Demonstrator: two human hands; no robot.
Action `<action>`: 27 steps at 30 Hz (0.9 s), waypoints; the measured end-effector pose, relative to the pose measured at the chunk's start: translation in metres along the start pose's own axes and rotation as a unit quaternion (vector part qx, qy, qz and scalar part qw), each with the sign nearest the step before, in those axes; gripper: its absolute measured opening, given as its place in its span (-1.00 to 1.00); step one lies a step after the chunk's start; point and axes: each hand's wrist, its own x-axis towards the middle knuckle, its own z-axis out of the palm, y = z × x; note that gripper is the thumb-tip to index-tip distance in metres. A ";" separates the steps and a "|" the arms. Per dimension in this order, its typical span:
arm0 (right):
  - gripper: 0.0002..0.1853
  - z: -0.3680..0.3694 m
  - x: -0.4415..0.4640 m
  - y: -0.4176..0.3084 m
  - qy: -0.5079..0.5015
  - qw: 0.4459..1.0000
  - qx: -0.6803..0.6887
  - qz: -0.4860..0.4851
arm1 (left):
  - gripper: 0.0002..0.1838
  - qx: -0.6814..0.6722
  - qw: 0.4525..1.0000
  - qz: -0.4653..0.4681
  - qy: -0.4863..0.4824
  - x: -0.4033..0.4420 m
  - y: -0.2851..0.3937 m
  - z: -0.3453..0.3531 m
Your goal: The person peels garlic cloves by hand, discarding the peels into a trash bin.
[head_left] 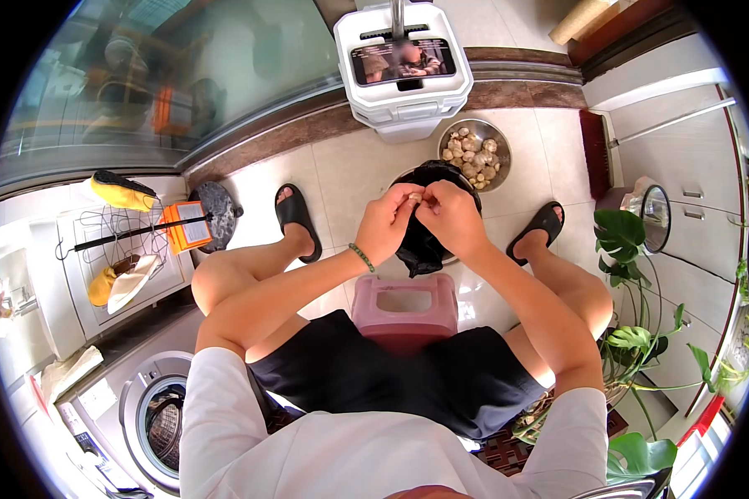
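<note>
Well left of the black bag (420, 254) stands a washing machine (154, 407); nearer on that side lies a black slipper (294, 209). A pink stool (404, 328) adjoins the bag's near side, a white bucket (391, 106) stands beyond it, a metal bowl (505, 151) of garlic (474, 156) just beyond its right, a leafy plant (620, 234) farther right. Over the bag, wrists angled inward, left hand (384, 220) and right hand (452, 218) meet, fingertips of both pinched on a small pale piece (414, 197).

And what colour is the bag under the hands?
The bag is black, best seen in the head view.
</note>
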 end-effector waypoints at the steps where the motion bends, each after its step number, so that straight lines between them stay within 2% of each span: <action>1: -0.91 0.000 0.000 0.000 0.000 1.000 -0.004 -0.002 | -0.79 0.000 1.000 0.000 0.000 0.000 0.000 0.000; 4: -0.91 0.002 -0.001 0.002 -0.006 1.000 0.005 0.000 | -0.79 0.002 1.000 -0.001 0.003 0.000 0.001 0.001; 6: -0.91 0.003 -0.002 0.003 -0.003 1.000 0.003 -0.002 | -0.81 0.000 0.999 0.038 0.037 0.000 -0.005 0.004; 16: -0.90 0.008 -0.009 0.013 0.001 1.000 -0.008 -0.017 | -0.83 -0.010 1.000 0.002 0.024 -0.004 -0.008 0.006; 19: -0.88 0.008 -0.009 0.017 0.008 0.999 -0.033 -0.034 | -0.81 -0.013 1.000 -0.020 -0.013 -0.003 -0.007 0.006; 22: -0.90 0.004 -0.009 0.012 0.023 1.000 -0.015 -0.006 | -0.80 -0.023 1.000 0.008 -0.006 0.002 -0.010 0.008; 24: -0.89 0.000 -0.007 0.011 0.023 1.000 0.005 0.010 | -0.77 -0.120 0.989 -0.082 -0.012 0.005 -0.005 0.007; 25: -0.88 -0.001 -0.006 0.011 0.023 0.999 0.026 0.025 | -0.77 -0.120 0.989 -0.083 -0.012 0.006 -0.002 0.005; 27: -0.87 -0.002 -0.004 0.011 0.028 0.998 0.039 0.041 | -0.75 -0.185 0.961 -0.203 -0.038 0.007 0.003 0.002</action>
